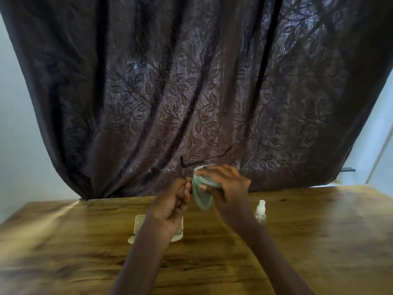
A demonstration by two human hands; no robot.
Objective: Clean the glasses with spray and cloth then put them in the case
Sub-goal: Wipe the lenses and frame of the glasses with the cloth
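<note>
Dark thin-framed glasses [205, 160] are held up above the table, one temple arm sticking out to the upper right. My left hand [172, 206] pinches the frame at its left side. My right hand [223, 185] presses a pale green cloth [202, 193] around a lens; the lenses are hidden by cloth and fingers. A pale open case [139, 225] sits on the wooden table [85, 241] behind my left wrist, partly hidden. A small clear spray bottle [261, 210] with a white top stands to the right of my right forearm.
A dark leaf-patterned curtain [191, 81] hangs behind the table's far edge. Pale walls show on both sides, and a white door frame [380, 154] is at the right.
</note>
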